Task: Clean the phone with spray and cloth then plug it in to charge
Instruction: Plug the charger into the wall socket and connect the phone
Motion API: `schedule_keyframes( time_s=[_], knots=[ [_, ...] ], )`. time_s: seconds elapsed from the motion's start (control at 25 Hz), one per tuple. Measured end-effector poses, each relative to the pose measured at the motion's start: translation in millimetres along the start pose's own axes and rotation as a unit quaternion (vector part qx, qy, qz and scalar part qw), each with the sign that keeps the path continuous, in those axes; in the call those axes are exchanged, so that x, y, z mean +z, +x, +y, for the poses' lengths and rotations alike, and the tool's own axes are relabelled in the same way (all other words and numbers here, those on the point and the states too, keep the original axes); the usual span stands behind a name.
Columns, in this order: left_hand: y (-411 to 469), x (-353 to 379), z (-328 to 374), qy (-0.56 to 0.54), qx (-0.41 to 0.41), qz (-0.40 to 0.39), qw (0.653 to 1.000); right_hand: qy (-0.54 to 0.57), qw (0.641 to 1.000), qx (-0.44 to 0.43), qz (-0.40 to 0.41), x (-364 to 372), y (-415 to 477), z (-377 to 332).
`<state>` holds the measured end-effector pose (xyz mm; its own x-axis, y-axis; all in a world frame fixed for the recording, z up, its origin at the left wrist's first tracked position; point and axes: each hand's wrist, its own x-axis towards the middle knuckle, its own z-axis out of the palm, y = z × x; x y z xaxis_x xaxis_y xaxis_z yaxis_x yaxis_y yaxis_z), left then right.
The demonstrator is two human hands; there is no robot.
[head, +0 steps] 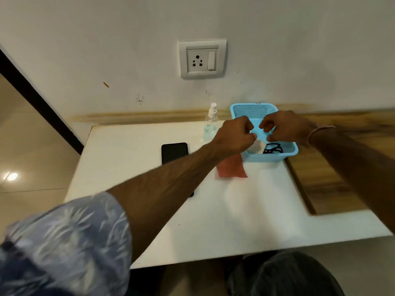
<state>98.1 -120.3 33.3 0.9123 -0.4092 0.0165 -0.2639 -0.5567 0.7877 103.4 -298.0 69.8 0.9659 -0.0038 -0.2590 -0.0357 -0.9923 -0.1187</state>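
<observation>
A black phone (174,152) lies flat on the white table (235,210), with my left forearm crossing over its lower part. A clear spray bottle (211,122) with a white top stands behind it near the wall. A red cloth (232,167) lies in front of the blue plastic basket (252,111). In the basket are a white charger plug (256,147) and a black cable (272,148). My left hand (235,135) and my right hand (284,127) hover over the basket, fingers curled and facing each other. The left fingers sit just above the white plug; whether they touch it is unclear.
A white wall socket with a switch (202,59) is on the wall above the table. A wooden surface (324,178) adjoins the table on the right. Tiled floor (25,146) lies to the left, and my dark-clothed knee (288,274) shows below the table's front edge.
</observation>
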Motion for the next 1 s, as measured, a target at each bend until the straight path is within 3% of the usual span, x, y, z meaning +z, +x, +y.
schedule_keyframes(
  time_s=[0.08,0.16,0.32,0.44,0.64,1.0],
  knots=[
    [22,9,1,0.123,0.030,-0.061,0.990,-0.110,0.989,-0.011,-0.098,3,6,2],
    [37,16,3,0.218,0.060,-0.103,0.969,-0.153,0.979,-0.024,-0.135,6,9,3],
    [56,28,11,0.328,0.076,-0.174,0.925,-0.186,0.974,-0.056,-0.114,23,17,8],
    [57,34,12,0.384,0.065,-0.185,0.903,-0.184,0.977,-0.057,-0.086,36,21,14],
    [55,36,5,0.334,0.031,-0.181,0.925,-0.143,0.987,-0.054,-0.052,43,21,17],
    [42,15,12,0.172,0.029,-0.073,0.982,-0.044,0.998,-0.036,0.036,18,-11,17]
  ],
)
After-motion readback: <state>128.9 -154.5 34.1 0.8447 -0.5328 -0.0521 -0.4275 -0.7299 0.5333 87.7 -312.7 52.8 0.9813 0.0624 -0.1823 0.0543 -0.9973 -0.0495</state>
